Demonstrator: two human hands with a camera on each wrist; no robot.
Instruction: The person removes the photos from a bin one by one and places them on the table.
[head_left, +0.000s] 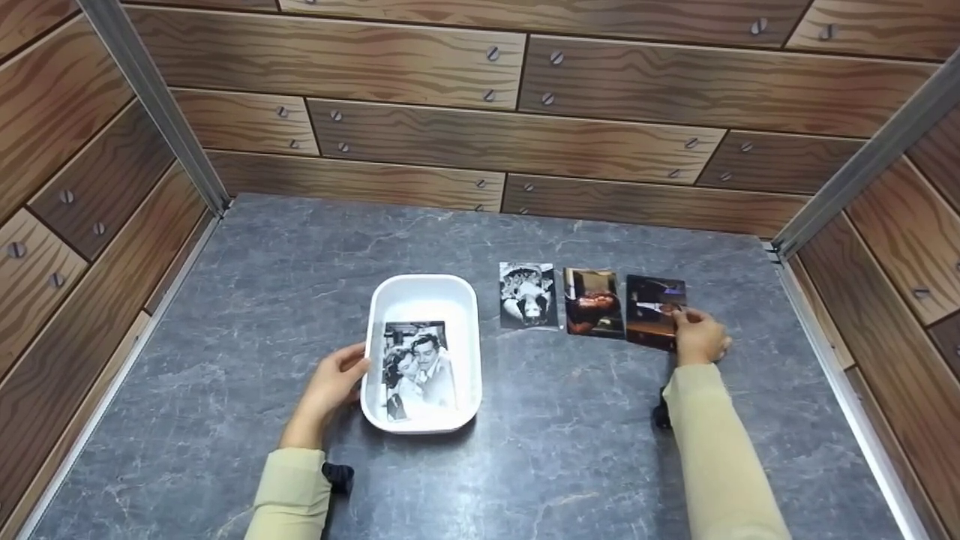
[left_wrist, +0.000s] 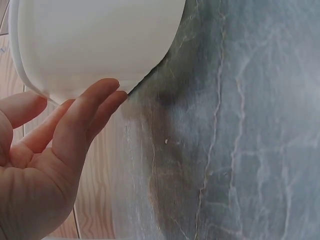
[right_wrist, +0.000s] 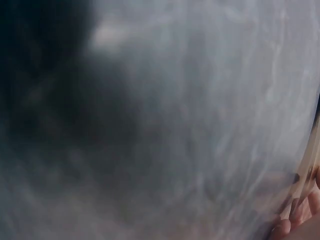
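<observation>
Damage to the dark photo (head_left: pixel 649 309) seems the nearest risk: its edge may be bent if too much force is put on it by the fingertips. The brown photo (head_left: pixel 592 304), second to the right of the white tray (head_left: pixel 424 300), could also be pushed askew, because only a narrow gap is seen between the two. The tray might be tipped by an upward pull, since it is supported by hand at one side only. The dark photo is found third and farthest to the right of the tray; its right edge is seemingly pinched by the thumb and fingertips of the right hand (head_left: pixel 703 339), which is bent over it, and whether it is lifted cannot be told. The tray's left side is gripped by the left hand (head_left: pixel 330 386), with the thumb at the rim and the fingers against the outer wall. A black-and-white photo (head_left: pixel 527 296) is placed just right of the tray, and a couple photo (head_left: pixel 420 375) is laid inside it.
</observation>
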